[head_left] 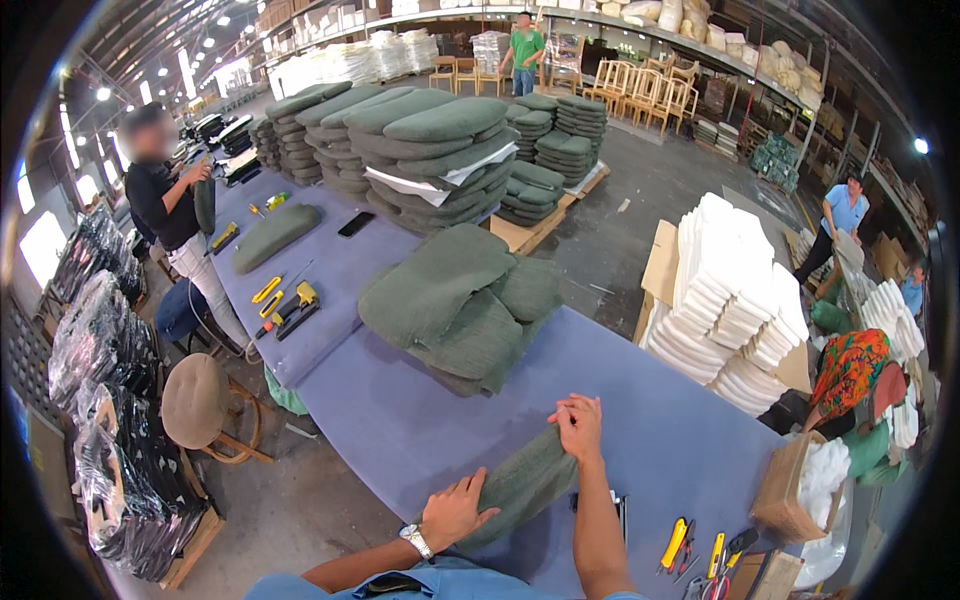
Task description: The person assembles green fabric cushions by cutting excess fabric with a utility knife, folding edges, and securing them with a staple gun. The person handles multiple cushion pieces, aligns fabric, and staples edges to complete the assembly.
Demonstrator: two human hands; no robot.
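Note:
A dark green cushion (528,488) lies at the near edge of the table, in front of my body. My left hand (460,512), with a watch on the wrist, holds its left end; the fingers lie over the edge and the thumb is on the upper face. At the far right corner, my right hand (578,425) is closed in a pinch on the cushion's end; what lies between the fingertips is hidden. Just beyond, a loose pile of dark green cushion covers (450,300) sits on the table. A dark tool (618,515) is partly hidden behind my right forearm.
Yellow-handled cutters and pliers (676,545) lie at the right, near a carton (790,480) of white stuffing. A staple gun (300,305) lies at the left. Tall green cushion stacks (430,150) stand beyond. White foam pads (725,290) flank the table. A co-worker (165,190) stands far left.

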